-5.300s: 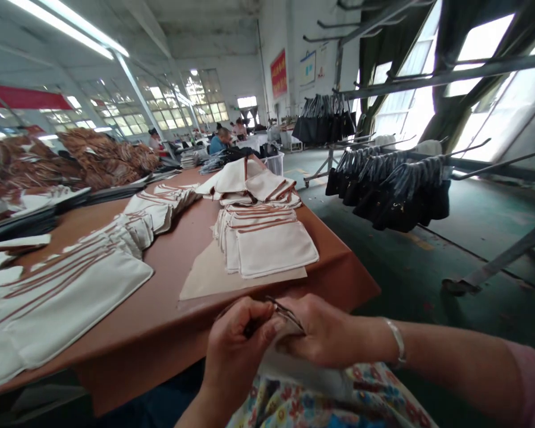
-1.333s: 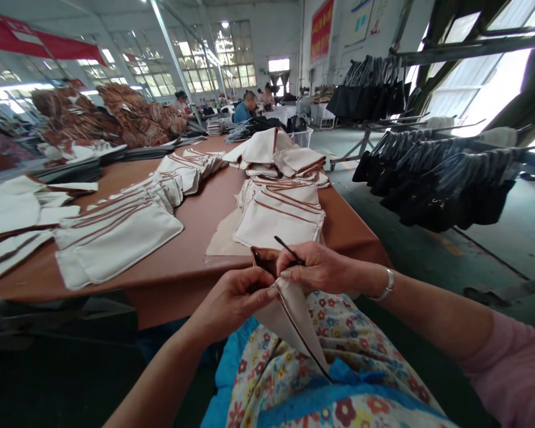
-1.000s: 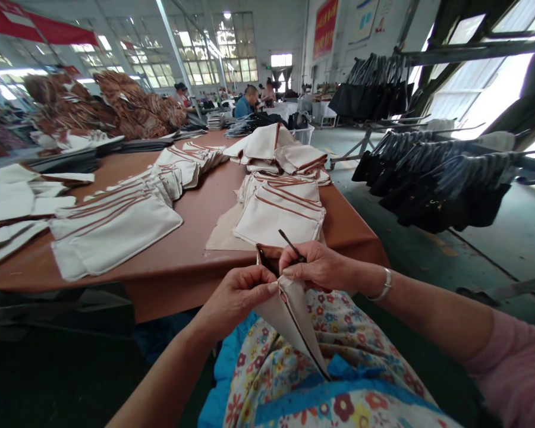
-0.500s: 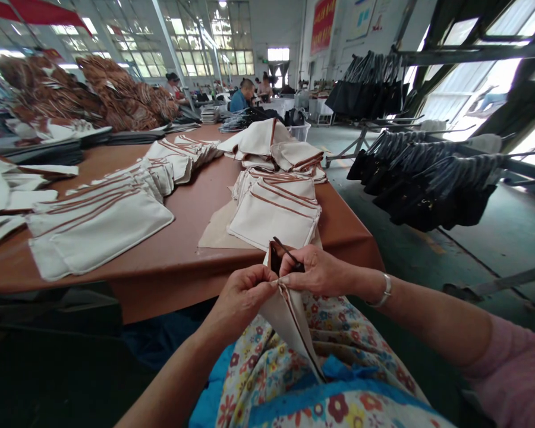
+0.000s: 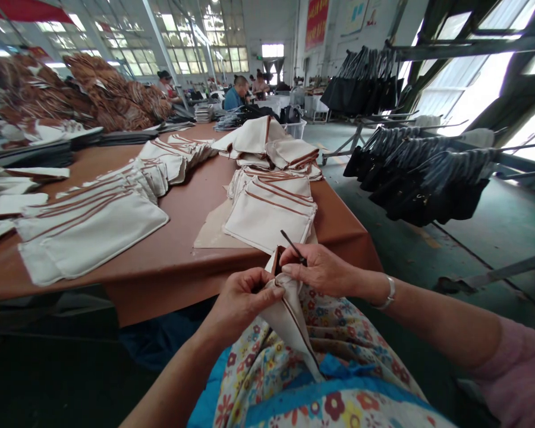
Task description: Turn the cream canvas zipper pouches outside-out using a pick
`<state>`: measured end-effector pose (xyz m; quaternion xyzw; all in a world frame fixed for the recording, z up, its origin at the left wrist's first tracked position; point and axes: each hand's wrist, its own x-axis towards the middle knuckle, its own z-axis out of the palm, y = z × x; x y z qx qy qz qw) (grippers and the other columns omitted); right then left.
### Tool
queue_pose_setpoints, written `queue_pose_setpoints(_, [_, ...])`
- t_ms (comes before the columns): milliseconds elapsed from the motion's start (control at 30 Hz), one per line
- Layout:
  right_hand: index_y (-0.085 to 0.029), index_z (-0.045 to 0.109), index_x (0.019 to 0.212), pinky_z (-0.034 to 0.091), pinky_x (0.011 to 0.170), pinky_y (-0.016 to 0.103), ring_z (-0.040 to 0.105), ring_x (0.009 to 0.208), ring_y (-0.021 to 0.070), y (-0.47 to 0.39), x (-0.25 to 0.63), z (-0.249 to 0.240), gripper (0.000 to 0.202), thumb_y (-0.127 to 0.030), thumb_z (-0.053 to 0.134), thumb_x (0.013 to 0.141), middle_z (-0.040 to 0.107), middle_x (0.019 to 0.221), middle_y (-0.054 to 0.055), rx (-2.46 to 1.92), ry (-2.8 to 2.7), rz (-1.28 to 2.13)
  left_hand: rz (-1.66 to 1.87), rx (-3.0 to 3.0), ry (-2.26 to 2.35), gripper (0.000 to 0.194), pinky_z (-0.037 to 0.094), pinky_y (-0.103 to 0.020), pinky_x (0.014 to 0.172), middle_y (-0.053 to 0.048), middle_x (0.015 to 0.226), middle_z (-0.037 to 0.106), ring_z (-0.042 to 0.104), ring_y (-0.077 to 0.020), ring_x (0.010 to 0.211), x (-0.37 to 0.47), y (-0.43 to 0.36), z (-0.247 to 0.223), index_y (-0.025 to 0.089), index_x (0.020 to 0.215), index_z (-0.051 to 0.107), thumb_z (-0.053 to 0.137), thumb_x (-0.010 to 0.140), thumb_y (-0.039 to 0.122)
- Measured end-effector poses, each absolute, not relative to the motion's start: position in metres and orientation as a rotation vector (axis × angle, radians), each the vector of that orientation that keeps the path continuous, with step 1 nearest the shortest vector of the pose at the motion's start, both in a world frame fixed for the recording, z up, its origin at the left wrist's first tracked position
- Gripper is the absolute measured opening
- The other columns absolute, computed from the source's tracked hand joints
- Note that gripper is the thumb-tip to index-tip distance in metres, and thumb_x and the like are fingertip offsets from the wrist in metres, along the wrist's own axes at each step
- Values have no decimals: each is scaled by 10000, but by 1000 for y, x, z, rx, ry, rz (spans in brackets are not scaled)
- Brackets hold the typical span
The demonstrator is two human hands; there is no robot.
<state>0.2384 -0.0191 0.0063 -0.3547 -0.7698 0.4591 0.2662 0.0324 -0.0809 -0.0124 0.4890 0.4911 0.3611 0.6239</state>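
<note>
From where I stood, left to right: the left pile (image 5: 102,232) of cream pieces lay overlapped on the table (image 5: 191,214), well left of the hands. The left hand (image 5: 244,292) was nearly closed, pinching the upper edge of a cream cloth piece (image 5: 280,321). The far pile (image 5: 274,215) lay just beyond both hands. The cloth piece hung folded between them, over the apron (image 5: 249,359). The right hand (image 5: 317,270), also nearly closed, gripped a thin dark tool (image 5: 293,245), tip upward, and pinched the same edge.

Progress: handling of this piece appeared under way, not complete; which pile was finished could not be determined.

Change: the pinched edge bulged more between the thumbs than half a second earlier.
</note>
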Motion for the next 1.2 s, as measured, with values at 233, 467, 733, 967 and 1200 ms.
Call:
queue_pose_setpoints(233, [-113,670,1000,424,423,192,489,428,93,-51,283,34,533,-473,277,1013,572,588,10,-1063,-2116,1822,816,1099,1156,322,391,-188,544,-5,688,627,500,-90,584,40,-81,-12,106,785,661,821,711,375])
queue_pose_setpoints(467, [-105,671,895,365,275,150,469,303,81,-60,289,24,497,-448,323,988,572,512,-5,-1277,-1985,2259,807,1211,1186,235,403,-179,529,-7,708,654,513,-95,587,56,-80,-8,126,826,706,775,744,336])
queue_pose_setpoints(733, [-129,619,804,372,272,144,457,297,73,-68,289,5,469,-457,337,985,562,504,-16,-1271,-1683,2313,795,1290,1314,147,399,-180,501,1,660,640,509,-100,558,75,-82,4,126,787,689,700,746,268])
queue_pose_setpoints(967, [-158,582,770,324,273,136,402,302,58,-57,283,12,403,-474,414,955,496,481,-48,-1278,-1346,2258,624,1340,1117,79,342,-185,475,5,619,603,478,-101,550,97,-99,-16,141,646,631,656,714,173])
queue_pose_setpoints(1200, [-154,598,842,324,300,166,445,341,58,-19,303,40,371,-504,511,928,571,584,-29,-1278,-1667,1597,648,1195,1189,252,350,-198,509,-6,646,618,485,-107,556,80,-79,-11,138,756,659,708,777,385])
